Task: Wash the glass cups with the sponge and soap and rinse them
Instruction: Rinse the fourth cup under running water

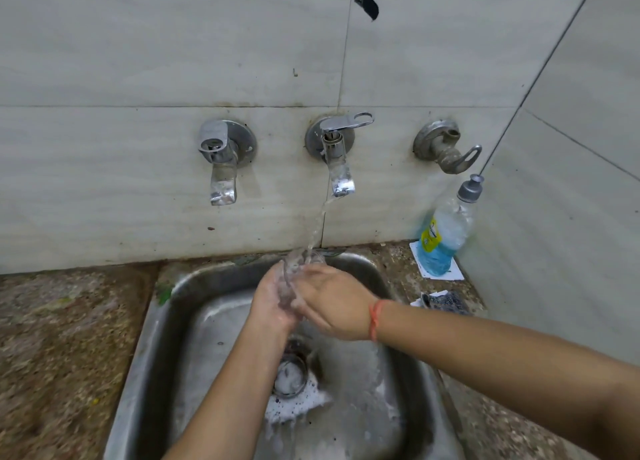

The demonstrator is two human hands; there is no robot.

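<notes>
Both hands are up over the back of the sink (149,338), the left hand (273,300) and right hand (334,303) closed round one glass cup (294,281) from either side, its mouth under the water (317,227) falling from the middle tap (337,154); I'd judge this cup soaped and now at its rinse; a second cup (291,378) lies low in the sink by the drain amid foam (298,407), seemingly unrinsed; the soap bottle (443,237) stands just beyond the sink's far right corner; no sponge I can pick out.
</notes>
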